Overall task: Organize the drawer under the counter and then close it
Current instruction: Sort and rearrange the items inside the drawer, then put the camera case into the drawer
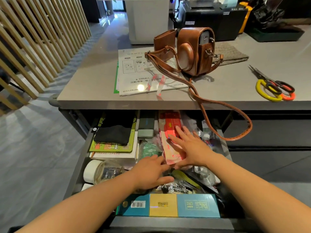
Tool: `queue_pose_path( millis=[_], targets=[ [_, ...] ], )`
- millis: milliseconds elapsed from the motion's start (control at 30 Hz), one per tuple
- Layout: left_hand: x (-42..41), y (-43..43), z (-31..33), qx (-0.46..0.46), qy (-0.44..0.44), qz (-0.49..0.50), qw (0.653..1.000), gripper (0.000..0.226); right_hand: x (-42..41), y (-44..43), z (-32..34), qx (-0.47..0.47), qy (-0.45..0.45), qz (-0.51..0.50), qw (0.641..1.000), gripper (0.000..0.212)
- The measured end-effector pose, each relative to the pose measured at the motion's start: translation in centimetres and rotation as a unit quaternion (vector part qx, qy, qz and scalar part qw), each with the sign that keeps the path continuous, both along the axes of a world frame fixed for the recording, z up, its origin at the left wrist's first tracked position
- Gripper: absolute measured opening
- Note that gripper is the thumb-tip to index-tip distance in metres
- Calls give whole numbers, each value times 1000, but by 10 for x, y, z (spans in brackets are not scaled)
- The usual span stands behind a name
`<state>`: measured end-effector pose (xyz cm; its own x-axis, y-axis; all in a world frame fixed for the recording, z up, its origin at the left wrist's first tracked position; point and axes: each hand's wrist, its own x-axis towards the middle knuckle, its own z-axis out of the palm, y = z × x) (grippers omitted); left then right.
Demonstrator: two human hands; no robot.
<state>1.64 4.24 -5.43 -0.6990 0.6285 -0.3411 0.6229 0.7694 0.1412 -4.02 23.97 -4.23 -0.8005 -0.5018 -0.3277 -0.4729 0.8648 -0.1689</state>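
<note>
The grey bench (87, 84) ran across the top of my view, and the drawer (75, 174) under it was pulled right out and pretty stuffed. On the bench sat a brown leather camera bag (193, 51), partly on a printed leaflet (134, 69), with its strap dangling over the edge by the drawer's right side. A long teal and gold box (168, 205) lay along the drawer's front edge. Back left was a stack of books (114, 151) with a folded black cloth (114, 133) on top. Scissors (272, 83) lay off to the right on the bench. Near the drawer's left wall, a clear jar (101, 171) with a white lid lay on its side. A red packet (171, 128) lay right of the middle. My right hand (190, 148) was flat on it, fingers straight, gripping nothing. My left hand (151, 172) was just beside it, fingers straight too, tips at the packet's near end. Couldn't tell if they actually touched it.
</note>
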Motion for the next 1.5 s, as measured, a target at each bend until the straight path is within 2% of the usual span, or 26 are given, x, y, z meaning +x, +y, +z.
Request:
queue_pose_path(
  millis=[233, 400, 500, 567, 733, 833, 967, 1100, 1167, 1233, 1333, 1433, 1500],
  targets=[
    [-11, 2, 40, 35, 107, 2, 994, 55, 21, 3, 59, -63, 24, 8, 998, 73],
    [-35, 16, 92, 197, 222, 17, 955, 30, 24, -4, 109, -169, 131, 4, 977, 50],
    [-52, 30, 119, 265, 296, 32, 917, 22, 14, -2, 139, -231, 196, -21, 953, 43],
    [-67, 38, 133, 280, 302, 65, 909, 22, 2, 4, 154, -259, 237, -55, 935, 40],
    [-113, 48, 160, 303, 365, 127, 871, 26, -40, 22, 177, -265, 318, -140, 899, 43],
    [-146, 47, 171, 289, 383, 154, 864, 27, -69, 23, 186, -255, 369, -186, 874, 48],
    [-180, 47, 179, 296, 393, 189, 850, 29, -101, 16, 191, -262, 387, -256, 846, 61],
    [-210, 50, 182, 263, 370, 244, 857, 32, -124, 5, 187, -283, 354, -279, 846, 78],
    [-225, 49, 181, 224, 349, 291, 862, 40, -132, 0, 182, -301, 337, -291, 843, 84],
    [-238, 48, 182, 199, 306, 339, 867, 52, -138, -2, 177, -330, 316, -307, 835, 88],
    [-255, 47, 189, 230, 220, 412, 854, 61, -146, -1, 175, -386, 258, -352, 813, 93],
    [-267, 42, 193, 278, 176, 475, 816, 48, -151, 0, 175, -434, 216, -387, 785, 85],
    [-265, 40, 191, 278, 185, 487, 807, 34, -150, -1, 174, -458, 224, -387, 768, 74]
  ],
)
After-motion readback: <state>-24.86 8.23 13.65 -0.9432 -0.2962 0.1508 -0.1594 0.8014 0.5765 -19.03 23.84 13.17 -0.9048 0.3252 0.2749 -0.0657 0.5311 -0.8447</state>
